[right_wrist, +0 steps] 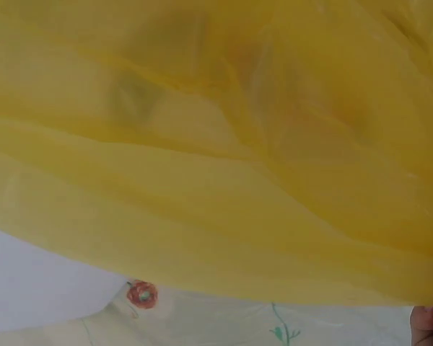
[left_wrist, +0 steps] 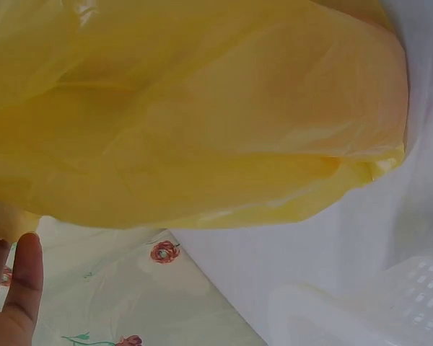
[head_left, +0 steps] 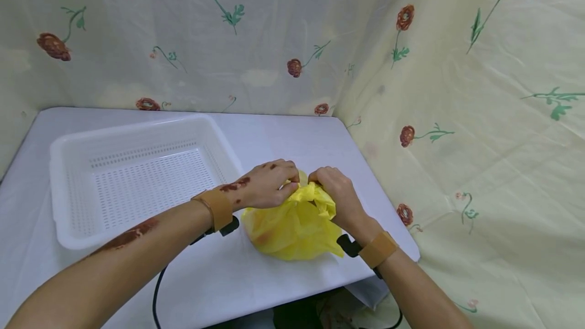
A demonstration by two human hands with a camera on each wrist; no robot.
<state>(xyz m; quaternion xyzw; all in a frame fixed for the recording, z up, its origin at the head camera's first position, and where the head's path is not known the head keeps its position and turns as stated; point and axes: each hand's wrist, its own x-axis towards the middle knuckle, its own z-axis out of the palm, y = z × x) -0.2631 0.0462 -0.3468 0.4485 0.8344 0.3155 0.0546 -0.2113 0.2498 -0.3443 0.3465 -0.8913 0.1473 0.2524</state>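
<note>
A yellow plastic bag (head_left: 292, 232) sits on the white table, bulging with contents that show only as faint orange and dark patches through the film. My left hand (head_left: 273, 184) pinches the bag's gathered top from the left. Opposite it, my right hand (head_left: 339, 194) grips the top edge with curled fingers. Between the hands the plastic is bunched and twisted. In the left wrist view the bag (left_wrist: 224, 122) fills the upper part, with the left thumb (left_wrist: 25, 277) at the lower left. The bag (right_wrist: 202, 166) covers most of the right wrist view, a fingertip (right_wrist: 427, 323) in its lower corner.
A white perforated plastic basket (head_left: 219, 151) stands on the table (head_left: 283, 136) to the left of the bag. Floral-printed curtains (head_left: 269, 39) hang behind the table and along its right side. A black cable (head_left: 157, 293) runs down below the left forearm.
</note>
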